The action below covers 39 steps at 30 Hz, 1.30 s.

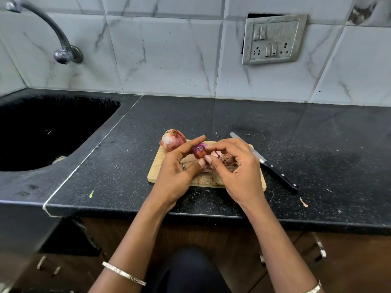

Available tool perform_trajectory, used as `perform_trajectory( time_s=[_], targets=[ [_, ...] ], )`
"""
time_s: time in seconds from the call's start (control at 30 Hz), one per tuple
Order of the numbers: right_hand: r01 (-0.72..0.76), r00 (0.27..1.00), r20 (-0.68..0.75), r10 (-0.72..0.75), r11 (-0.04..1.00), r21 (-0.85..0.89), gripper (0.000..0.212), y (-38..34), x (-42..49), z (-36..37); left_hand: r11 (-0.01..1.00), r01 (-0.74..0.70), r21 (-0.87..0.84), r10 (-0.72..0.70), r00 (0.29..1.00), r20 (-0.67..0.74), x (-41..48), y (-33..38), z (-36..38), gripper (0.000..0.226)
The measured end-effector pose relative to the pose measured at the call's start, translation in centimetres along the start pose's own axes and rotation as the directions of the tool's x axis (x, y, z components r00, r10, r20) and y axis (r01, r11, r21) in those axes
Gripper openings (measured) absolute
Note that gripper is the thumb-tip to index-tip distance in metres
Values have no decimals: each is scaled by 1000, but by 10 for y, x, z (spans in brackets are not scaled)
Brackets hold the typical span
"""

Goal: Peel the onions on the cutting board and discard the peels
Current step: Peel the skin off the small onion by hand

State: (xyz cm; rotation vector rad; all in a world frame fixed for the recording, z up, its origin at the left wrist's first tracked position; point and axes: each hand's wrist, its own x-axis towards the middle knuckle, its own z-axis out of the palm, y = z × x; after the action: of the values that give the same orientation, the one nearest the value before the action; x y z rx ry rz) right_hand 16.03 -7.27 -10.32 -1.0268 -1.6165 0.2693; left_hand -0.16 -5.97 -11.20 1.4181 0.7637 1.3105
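While left hand (177, 168) grips 1 onion (199, 152) above the cutting board (157, 170) and right hand (237, 168) pinches its peel (217, 154), tugging hard could pop it loose onto the board.

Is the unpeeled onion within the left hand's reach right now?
Likely yes: the unpeeled onion lies just beyond the left hand with nothing between, though that hand first must release the half-peeled onion.

Both hands meet mid-frame, forearms stretched from 6 o'clock.
Left hand (177, 168) holds a small onion (199, 151), thumb on it, forefinger straight toward 1 o'clock; right hand (238, 170) pinches it between curled forefinger and thumb.
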Motion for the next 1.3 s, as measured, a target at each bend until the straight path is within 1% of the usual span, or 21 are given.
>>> perform_trajectory(
  time_s=[0.2, 0.27, 0.4, 0.73, 0.9, 1.13, 1.3],
  targets=[
    [-25, 999, 32, 26, 1000, -11, 11, 5, 2, 2, 993, -23, 116, 23, 1000, 0, 0, 0, 1, 47],
    [-37, 998, 44, 37, 999, -1, 9, 6, 3, 3, 991, -31, 129, 31, 1000, 1, 0, 0, 1, 44],
    [-46, 998, 53, 45, 999, 20, 6, 8, 3, 4, 995, -15, 99, 15, 1000, -1, -1, 2, 1, 41],
    [-74, 994, 78, 73, 997, 21, 4, 9, 4, 4, 998, 10, 66, -11, 1000, 6, 1, -2, 1, 42],
    [-83, 994, 76, 79, 995, 56, 7, 6, 3, 4, 999, 13, 50, -14, 1000, 6, 2, -4, 0, 42],
    [-85, 992, 93, 81, 995, 48, 8, 6, 3, 4, 1000, 21, 13, -21, 1000, 15, 2, -3, 1, 41],
    [-89, 991, 99, 84, 995, 44, 6, 7, 3, 3, 1000, 26, 17, -26, 999, 22, 1, -2, 1, 42]
  ],
)
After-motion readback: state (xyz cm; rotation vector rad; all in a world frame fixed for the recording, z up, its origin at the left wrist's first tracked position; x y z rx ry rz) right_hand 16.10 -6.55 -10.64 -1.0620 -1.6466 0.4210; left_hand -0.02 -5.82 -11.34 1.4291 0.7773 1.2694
